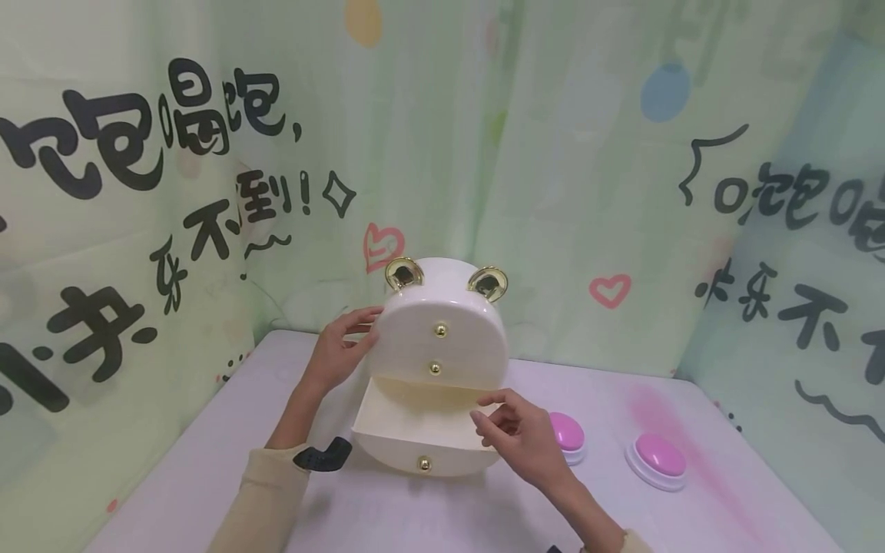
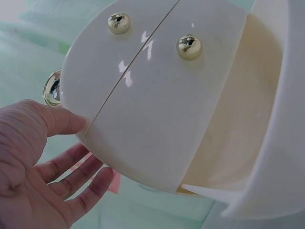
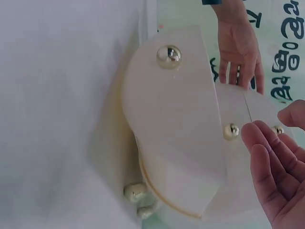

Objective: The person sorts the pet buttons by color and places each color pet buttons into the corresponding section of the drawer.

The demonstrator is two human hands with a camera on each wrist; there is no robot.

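Table (image 1: 456, 522) bears a white rounded box (image 1: 415, 346), upright, its bottom drawer (image 1: 459, 456) open toward the person. Left hand (image 1: 340, 355), fingers loosely spread, rests its thumb on the box's front edge; right hand (image 1: 522, 438), fingers half curled around nothing, hovers by the drawer's right side. Pressing down on that extended drawer could tip the box forward, since the left hand's light touch might hardly brace it.

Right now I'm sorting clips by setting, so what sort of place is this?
Probably a small curtained-off tabletop workspace, perhaps a filming booth: printed fabric hangs close around a pale table, on which stands a white drawer cabinet.
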